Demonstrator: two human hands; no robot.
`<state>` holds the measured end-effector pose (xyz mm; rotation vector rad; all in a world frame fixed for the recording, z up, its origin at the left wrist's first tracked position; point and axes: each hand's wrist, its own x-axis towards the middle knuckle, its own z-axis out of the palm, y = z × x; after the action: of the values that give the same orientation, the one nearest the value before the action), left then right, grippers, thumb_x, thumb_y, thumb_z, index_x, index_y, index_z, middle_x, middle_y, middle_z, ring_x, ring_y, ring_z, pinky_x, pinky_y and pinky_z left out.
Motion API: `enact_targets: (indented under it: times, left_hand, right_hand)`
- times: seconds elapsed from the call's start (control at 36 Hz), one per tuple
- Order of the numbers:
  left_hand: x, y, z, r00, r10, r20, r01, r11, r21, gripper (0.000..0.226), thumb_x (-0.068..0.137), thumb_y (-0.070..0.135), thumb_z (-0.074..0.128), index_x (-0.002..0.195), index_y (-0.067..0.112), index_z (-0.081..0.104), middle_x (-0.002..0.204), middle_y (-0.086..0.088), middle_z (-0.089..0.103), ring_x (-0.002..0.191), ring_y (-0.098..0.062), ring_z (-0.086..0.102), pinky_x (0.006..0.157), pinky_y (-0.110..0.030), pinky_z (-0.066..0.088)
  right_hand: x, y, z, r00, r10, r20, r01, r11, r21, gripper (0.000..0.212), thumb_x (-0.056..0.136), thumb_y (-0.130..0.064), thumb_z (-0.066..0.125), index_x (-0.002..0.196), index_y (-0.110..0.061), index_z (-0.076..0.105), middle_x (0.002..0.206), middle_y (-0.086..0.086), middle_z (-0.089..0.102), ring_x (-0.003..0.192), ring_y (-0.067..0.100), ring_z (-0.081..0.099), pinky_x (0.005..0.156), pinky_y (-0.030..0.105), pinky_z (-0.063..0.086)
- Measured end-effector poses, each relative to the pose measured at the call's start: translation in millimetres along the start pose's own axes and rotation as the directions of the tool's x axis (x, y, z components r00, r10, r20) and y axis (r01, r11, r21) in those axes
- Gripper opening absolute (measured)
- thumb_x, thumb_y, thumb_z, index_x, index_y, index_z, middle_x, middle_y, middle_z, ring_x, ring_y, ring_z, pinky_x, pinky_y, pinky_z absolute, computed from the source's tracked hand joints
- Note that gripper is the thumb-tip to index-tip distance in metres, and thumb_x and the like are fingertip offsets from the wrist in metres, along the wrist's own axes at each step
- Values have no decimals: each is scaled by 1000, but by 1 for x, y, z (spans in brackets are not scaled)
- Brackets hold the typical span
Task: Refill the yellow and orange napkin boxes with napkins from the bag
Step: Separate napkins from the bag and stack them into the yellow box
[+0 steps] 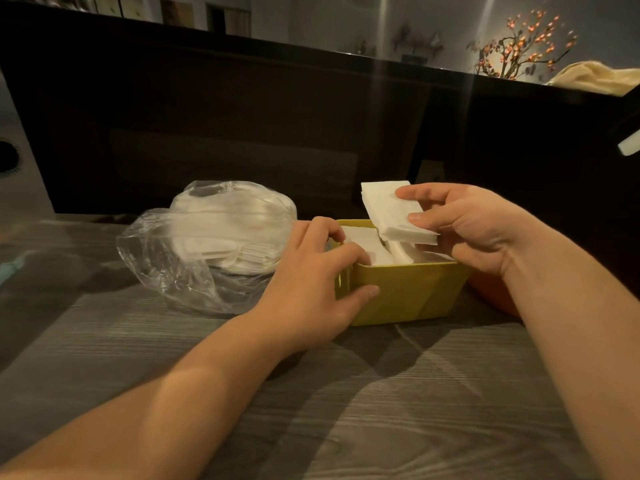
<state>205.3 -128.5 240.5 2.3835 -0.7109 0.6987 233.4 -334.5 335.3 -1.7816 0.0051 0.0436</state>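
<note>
Across the bottom of the frame lies a grey wood-grain table, and two bare forearms reach over it from the lower corners toward the centre.

The left hand grasps the near left corner of the yellow napkin box. Its thumb lies against the front wall and its fingers curl over the rim into the box. The box stands on the table just right of centre and already holds folded white napkins, some of them leaning at a slant.

The right hand hovers over the box's far right side. It pinches a stack of white napkins between thumb and fingers, tilted, with the stack's lower edge just above the napkins inside.

Just below the right wrist, at the right of the yellow box, a sliver of the orange napkin box shows (most of it is hidden by the arm, so its contents cannot be told).

Left of centre, just beside the left hand, sits a clear plastic bag, crumpled and holding more white napkins.

Behind the table a dark counter spans the frame. In the upper right a branch with small orange lights glows, and a beige cloth lies on the countertop beside it.
</note>
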Motion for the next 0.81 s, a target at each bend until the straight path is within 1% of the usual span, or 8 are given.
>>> enact_targets:
  times: [0.08,0.14,0.19,0.36,0.47,0.61,0.69,0.81]
  left_hand:
    - [-1,-1,-2,999,1,-49,-2,1000,-19,43,84,50,72,123,34,62,121,13,38,117,-7,30,97,-23,34]
    - [-2,-1,-5,996,-37,-82,31,997,-68,51,83,51,72,127,30,58,119,14,42,115,-6,34,95,-17,34]
    - [-2,-1,-7,992,-94,-85,84,990,-112,59,81,51,75,131,29,52,121,15,44,116,-6,37,95,-17,36]
    - [-5,-3,-3,973,-228,25,227,938,-261,83,74,53,81,140,40,32,127,22,38,123,-3,36,100,-26,40]
    - [-5,-5,-2,967,-254,26,252,930,-268,83,74,52,82,139,40,31,125,22,38,124,-5,36,101,-29,42]
    - [-5,-3,-3,963,-257,78,268,927,-263,88,74,50,84,143,37,31,125,22,33,127,-5,33,106,-30,40]
    - [-6,-3,-3,965,-244,90,260,932,-255,91,75,50,84,145,37,28,128,22,31,130,-6,32,110,-31,40]
    - [-5,-4,-4,969,-231,85,246,932,-267,92,75,52,83,146,37,27,132,22,30,132,-6,30,112,-33,39]
  right_hand:
    - [0,-2,1,999,5,37,-3,999,-41,40,89,4,65,115,-24,73,123,0,62,107,24,64,68,29,61]
    - [-1,-4,4,998,7,59,-3,998,-65,39,89,5,65,115,-24,73,121,0,62,105,24,65,66,28,61]
    - [-1,-5,7,997,4,82,3,996,-91,39,89,5,65,115,-23,73,120,0,62,104,23,66,66,28,62]
    - [1,0,18,990,10,142,30,961,-275,39,89,0,70,117,-27,71,117,-4,62,106,19,64,84,33,61]
    - [4,1,22,986,-9,165,99,833,-545,42,88,-9,74,119,-35,68,117,-6,60,103,15,60,83,30,54]
    - [6,-6,29,981,-27,192,160,670,-724,44,87,-8,72,121,-34,66,129,-4,57,108,14,57,84,28,52]
    - [7,-7,34,976,-45,215,205,535,-819,41,87,-9,70,121,-32,66,136,-2,54,108,16,57,76,21,49]
    - [6,-23,33,962,-111,249,272,432,-860,33,91,-12,70,119,-30,69,136,-5,57,126,18,53,93,27,40]
